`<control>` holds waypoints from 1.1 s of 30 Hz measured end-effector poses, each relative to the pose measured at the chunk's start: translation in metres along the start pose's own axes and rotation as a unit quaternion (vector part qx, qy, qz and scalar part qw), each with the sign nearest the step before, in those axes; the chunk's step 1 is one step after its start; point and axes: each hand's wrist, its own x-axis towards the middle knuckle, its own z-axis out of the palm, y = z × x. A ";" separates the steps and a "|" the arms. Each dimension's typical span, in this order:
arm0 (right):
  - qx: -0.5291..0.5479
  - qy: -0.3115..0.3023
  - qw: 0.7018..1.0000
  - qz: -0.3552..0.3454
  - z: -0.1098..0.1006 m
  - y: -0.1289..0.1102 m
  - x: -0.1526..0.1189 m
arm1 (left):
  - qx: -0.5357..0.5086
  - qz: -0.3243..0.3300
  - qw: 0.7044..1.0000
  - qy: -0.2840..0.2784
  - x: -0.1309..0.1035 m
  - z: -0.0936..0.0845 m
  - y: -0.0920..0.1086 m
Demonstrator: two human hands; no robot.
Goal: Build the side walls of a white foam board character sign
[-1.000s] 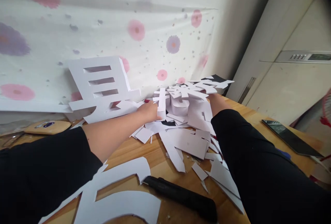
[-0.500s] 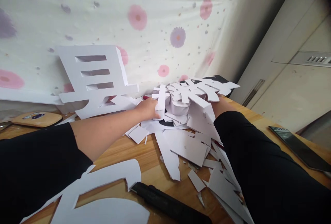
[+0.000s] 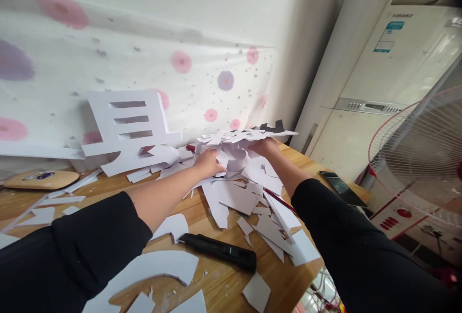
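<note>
My left hand [image 3: 208, 163] is closed around a small white foam board piece [image 3: 223, 158] on the cluttered table, its thumb toward me. Beyond and right of it, my right hand [image 3: 265, 146] grips the underside of a heap of white foam board scraps [image 3: 234, 136]; its fingertips are hidden by the heap. A curved white strip [image 3: 236, 156] stands beneath the heap, between my hands. Dark flat pieces [image 3: 272, 126] lie at the heap's far right. Loose white offcuts [image 3: 236, 197] spread below both hands.
A big white cut-out character [image 3: 130, 120] leans on the flower-patterned wall cover. Nearer me lie a black utility knife [image 3: 220, 251] and a curved white cut-out [image 3: 159, 265]. A phone [image 3: 342, 188] rests at the table's right edge. Beyond that edge stands a fan [image 3: 422, 159].
The view has swung up and right, bringing in the fan. The scrap heap now appears flatter and seen edge-on, with my right hand showing under it. My left hand keeps its grip.
</note>
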 end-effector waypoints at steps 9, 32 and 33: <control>0.241 -0.093 0.961 0.100 -0.035 0.003 -0.056 | 0.018 0.038 0.999 0.032 -0.044 -0.075 0.009; 0.589 -0.082 0.804 0.019 -0.020 -0.117 -0.219 | 0.233 0.049 0.958 0.159 -0.234 -0.225 0.007; 0.584 -0.069 0.809 -0.003 -0.023 -0.124 -0.227 | 0.243 0.045 0.952 0.182 -0.252 -0.223 0.001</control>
